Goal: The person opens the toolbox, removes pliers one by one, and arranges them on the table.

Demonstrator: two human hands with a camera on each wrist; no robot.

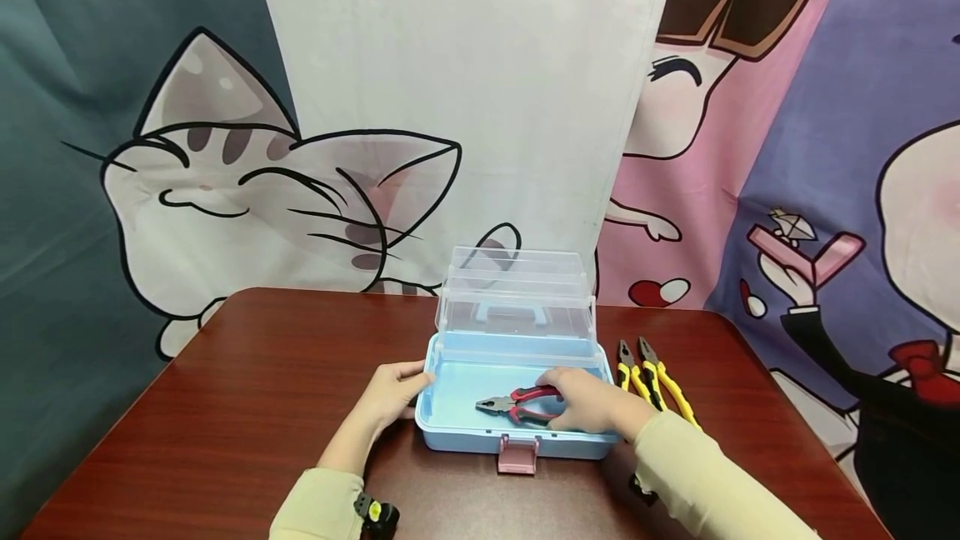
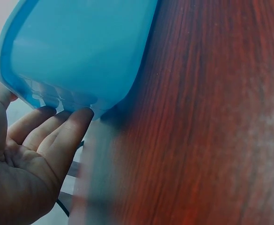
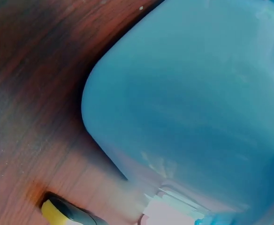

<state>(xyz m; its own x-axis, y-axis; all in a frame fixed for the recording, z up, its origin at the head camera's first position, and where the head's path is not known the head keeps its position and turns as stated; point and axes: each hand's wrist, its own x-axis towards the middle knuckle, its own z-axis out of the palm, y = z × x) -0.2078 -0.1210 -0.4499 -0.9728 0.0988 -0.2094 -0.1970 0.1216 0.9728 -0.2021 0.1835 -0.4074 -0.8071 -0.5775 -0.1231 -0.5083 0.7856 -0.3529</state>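
A light blue toolbox [image 1: 517,442] stands on the table with its clear lid [image 1: 517,273] raised at the back. My left hand [image 1: 392,397] holds its left end, thumb over the rim; in the left wrist view, fingertips press the outside of the blue wall [image 2: 80,51]. Inside the box, my right hand [image 1: 588,402] grips the handle ends of a pair of pliers [image 1: 517,405] with red and black handles, the metal nose toward the left. The hand covers the handle ends. In the right wrist view the box wall [image 3: 184,103] fills most of the picture, and the right hand is out of sight.
Two pairs of pliers with yellow and black handles [image 1: 678,394] lie on the table just right of the box. A pink latch [image 1: 517,455] hangs down at the box's front. The brown table [image 1: 247,407] reaches back to a cartoon-printed curtain [image 1: 480,65].
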